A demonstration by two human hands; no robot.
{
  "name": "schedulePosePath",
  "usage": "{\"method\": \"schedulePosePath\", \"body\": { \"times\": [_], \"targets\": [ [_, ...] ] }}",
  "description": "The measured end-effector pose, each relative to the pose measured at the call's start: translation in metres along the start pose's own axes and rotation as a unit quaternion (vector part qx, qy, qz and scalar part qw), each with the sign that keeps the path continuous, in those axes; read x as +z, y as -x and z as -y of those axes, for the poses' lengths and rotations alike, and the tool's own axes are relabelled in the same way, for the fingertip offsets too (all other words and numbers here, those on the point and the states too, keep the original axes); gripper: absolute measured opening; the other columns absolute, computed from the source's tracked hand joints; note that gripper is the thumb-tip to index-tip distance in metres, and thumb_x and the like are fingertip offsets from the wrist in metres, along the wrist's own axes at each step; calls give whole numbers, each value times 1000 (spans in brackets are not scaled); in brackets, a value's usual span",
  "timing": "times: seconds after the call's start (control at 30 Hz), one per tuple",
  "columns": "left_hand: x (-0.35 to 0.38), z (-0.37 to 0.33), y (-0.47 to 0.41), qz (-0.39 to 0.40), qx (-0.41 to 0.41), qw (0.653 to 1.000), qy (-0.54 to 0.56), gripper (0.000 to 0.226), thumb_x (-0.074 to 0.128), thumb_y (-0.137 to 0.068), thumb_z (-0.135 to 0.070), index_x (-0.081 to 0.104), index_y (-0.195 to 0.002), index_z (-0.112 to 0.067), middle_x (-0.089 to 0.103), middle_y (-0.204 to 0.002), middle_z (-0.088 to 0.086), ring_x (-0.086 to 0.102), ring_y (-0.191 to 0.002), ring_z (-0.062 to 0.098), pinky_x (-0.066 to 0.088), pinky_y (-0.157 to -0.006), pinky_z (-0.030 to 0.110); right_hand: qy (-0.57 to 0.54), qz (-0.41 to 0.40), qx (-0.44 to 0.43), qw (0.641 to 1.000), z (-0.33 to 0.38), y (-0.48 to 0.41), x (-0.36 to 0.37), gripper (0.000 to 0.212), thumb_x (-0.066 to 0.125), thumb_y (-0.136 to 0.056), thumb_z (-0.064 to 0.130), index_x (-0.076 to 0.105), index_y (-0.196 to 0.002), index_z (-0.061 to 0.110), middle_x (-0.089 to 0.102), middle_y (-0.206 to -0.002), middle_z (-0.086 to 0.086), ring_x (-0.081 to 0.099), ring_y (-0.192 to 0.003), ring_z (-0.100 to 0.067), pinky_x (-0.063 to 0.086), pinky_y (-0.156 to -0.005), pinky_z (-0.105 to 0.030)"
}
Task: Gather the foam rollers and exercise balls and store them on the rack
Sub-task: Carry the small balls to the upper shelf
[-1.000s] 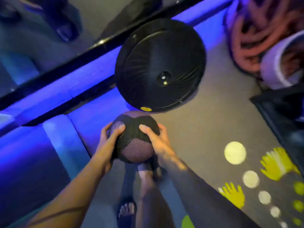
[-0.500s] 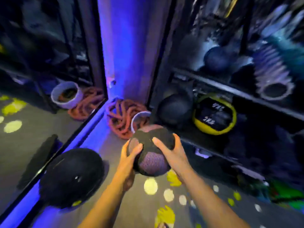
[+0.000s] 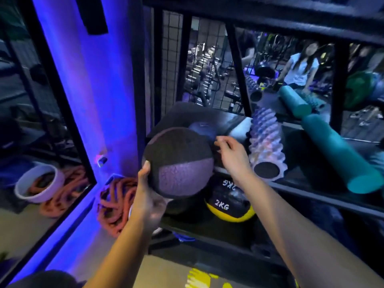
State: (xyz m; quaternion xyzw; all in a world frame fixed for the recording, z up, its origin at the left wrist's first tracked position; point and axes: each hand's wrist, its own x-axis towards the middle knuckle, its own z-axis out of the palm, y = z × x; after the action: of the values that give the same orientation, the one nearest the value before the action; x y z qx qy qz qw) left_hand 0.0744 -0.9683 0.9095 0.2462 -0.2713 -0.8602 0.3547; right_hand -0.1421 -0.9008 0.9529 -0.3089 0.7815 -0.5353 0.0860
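**A:** While the orange rope lies coiled on the floor at far left, the left hand cups the medicine ball from below with its thumb hooked up the side. One hand is bearing the lot, right at the front of the rack!

**B:** That's my worry. It looks heavy for one palm. If it rolls off, it drops toward the lower shelf.

**A:** It's a tight corner too. A blue ball sits just behind it on the upper shelf.

**B:** And the right hand hovers just beside the ball, fingers loosely curled, gripping nothing. Those fingers could get caught against the neighbours.

**A:** Below them the yellow 2KG ball is what a fall would hit.

**B:** Further right, the ridged roller pokes over the shelf edge. A hard shove could knock it off, or push it against the teal roller beside it.
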Motion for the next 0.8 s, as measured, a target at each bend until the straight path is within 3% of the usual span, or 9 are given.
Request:
{"method": "schedulePosePath", "body": {
  "times": [0.03, 0.1, 0.2, 0.27, 0.33, 0.47, 0.6, 0.7, 0.8],
  "targets": [
    [-2, -6, -17, 3, 26, 1000, -8, 53, 57, -82, -54, 69, -127, -30, 70, -131, -1, 67, -118, 22, 55, -93, 52, 38, 6, -22, 999, -3, -19, 0, 24, 60, -90, 38, 69, -111, 30, 74, -113, -2, 70, -102, -21, 52, -101, -38],
    [5, -22, -48, -6, 75, 996, -51, 56, 64, -83, -50, 63, -134, -27, 66, -136, 3, 63, -124, 25, 49, -102, 55, 159, 54, -79, 983, -6, -61, 4, 51, 71, -87, 19, 57, -136, 16, 64, -134, -11, 62, -118, -26, 44, -103, -30],
    [17, -40, -90, -67, 134, 980, -133, 89, 86, -62, -61, 57, -138, -25, 66, -134, 9, 66, -121, 32, 53, -100, 56, 349, 176, -120, 912, -8, -121, 19, 116, 92, -70, 30, 21, -161, 17, 21, -167, -8, 24, -152, -31, 24, -123, -38],
    [27, -45, -119, -115, 163, 966, -164, 100, 93, -46, -64, 58, -132, -29, 70, -128, 4, 69, -116, 26, 54, -101, 53, 414, 232, -120, 872, -12, -150, 33, 141, 96, -59, 46, 1, -162, 29, -1, -171, 1, 4, -156, -29, 12, -127, -46],
    [41, -50, -140, -114, 198, 951, -206, 98, 94, -44, -58, 57, -131, -29, 69, -126, -1, 69, -112, 17, 57, -99, 45, 423, 259, -148, 855, -21, -170, 46, 144, 93, -57, 57, -2, -162, 33, -2, -171, 6, 1, -156, -26, 10, -127, -48],
    [56, -60, -181, -101, 252, 915, -299, 96, 90, -51, -59, 53, -135, -31, 64, -129, -9, 66, -113, 6, 56, -98, 33, 301, 275, -164, 898, -37, -192, 53, 123, 96, -51, 53, 35, -155, 28, 42, -154, 3, 39, -142, -20, 35, -119, -37],
    [72, -69, -207, -103, 262, 888, -362, 99, 78, -61, -74, 46, -146, -36, 57, -140, -16, 55, -126, 0, 45, -109, 29, 298, 284, -117, 904, -33, -207, 51, 123, 95, -45, 56, 40, -151, 26, 49, -148, 6, 49, -133, -14, 45, -111, -33],
    [83, -68, -227, -115, 312, 853, -402, 78, 63, -87, -65, 44, -151, -25, 49, -150, -6, 45, -136, 4, 32, -112, 24, 280, 292, -107, 908, -33, -218, 42, 125, 96, -43, 57, 41, -151, 27, 53, -146, 9, 51, -132, -10, 44, -110, -30],
    [89, -76, -251, -127, 324, 838, -421, 54, 44, -102, -55, 54, -143, -21, 56, -144, 7, 48, -136, 22, 35, -107, 28, 262, 291, -70, 918, -36, -230, 29, 122, 97, -42, 57, 44, -149, 30, 56, -139, 15, 50, -128, -4, 40, -105, -21]
  ]
}}
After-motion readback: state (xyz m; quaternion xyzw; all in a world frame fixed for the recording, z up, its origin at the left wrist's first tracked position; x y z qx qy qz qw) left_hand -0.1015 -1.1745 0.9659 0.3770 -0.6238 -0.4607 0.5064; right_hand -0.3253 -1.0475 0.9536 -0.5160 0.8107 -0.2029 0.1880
